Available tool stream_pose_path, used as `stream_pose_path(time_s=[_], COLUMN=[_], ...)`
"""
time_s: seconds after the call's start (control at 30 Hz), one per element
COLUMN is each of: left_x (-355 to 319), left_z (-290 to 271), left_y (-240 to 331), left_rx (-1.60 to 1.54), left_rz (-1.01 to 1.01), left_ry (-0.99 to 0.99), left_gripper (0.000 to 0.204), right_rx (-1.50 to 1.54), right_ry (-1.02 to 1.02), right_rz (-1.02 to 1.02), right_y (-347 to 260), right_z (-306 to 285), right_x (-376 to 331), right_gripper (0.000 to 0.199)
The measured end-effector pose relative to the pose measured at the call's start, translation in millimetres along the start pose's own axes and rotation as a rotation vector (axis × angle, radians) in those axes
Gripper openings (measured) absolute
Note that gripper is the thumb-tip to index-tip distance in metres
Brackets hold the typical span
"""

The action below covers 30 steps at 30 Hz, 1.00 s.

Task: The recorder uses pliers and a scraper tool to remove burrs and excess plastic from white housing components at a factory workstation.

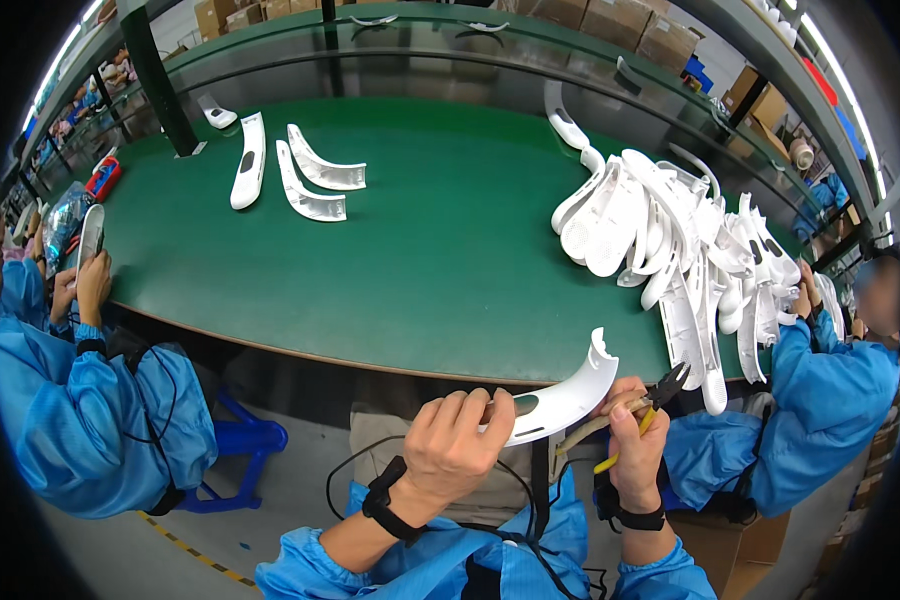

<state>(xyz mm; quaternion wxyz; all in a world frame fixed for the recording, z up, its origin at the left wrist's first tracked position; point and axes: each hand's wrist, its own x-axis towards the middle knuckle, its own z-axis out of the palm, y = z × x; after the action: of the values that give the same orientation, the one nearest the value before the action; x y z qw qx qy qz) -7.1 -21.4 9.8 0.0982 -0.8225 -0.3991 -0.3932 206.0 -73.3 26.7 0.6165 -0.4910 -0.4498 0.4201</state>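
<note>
While the left hand [458,440] is clamped around its nearer end, a curved white shell [568,400] sits above the person's lap, by the near edge of the green table [370,290]. It looks smooth and glossy — a grey oval inset [526,404] beside the thumb, a thin dark slot low on its side, a notched far end. The right hand [636,452] is wrapped around yellow-handled cutters [656,397]; whether its fingers also touch the shell, I cannot tell.

green worktable [410,260] | blue stool [255,437] | grey floor [310,480], yellow-black tape [198,553] | brown cartons [615,22] behind | bright light strip [838,68]
</note>
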Motion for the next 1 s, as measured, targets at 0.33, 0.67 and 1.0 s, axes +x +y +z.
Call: stream_pose_path(time_s=[0.33, 0.67, 1.0], left_x=[-3.2, -15.5, 6.4], left_z=[6.6, 41.6, 28.4], left_y=[4.3, 11.7, 8.1], left_rx=[-1.145, -0.880, -0.675], left_rz=[-1.053, -1.050, -0.795], left_ry=[-0.463, -0.309, -0.482], left_gripper=[0.016, 0.027, 0.030], right_rx=[-0.027, -0.369, -0.535], right_ry=[-0.148, -0.154, -0.355], right_rz=[-0.026, -0.462, -0.659], right_y=[-25.5, -24.8, 4.5], right_z=[-4.1, 16.3, 32.0], right_x=[16.9, 36.5, 33.6], right_gripper=[0.008, 0.011, 0.027])
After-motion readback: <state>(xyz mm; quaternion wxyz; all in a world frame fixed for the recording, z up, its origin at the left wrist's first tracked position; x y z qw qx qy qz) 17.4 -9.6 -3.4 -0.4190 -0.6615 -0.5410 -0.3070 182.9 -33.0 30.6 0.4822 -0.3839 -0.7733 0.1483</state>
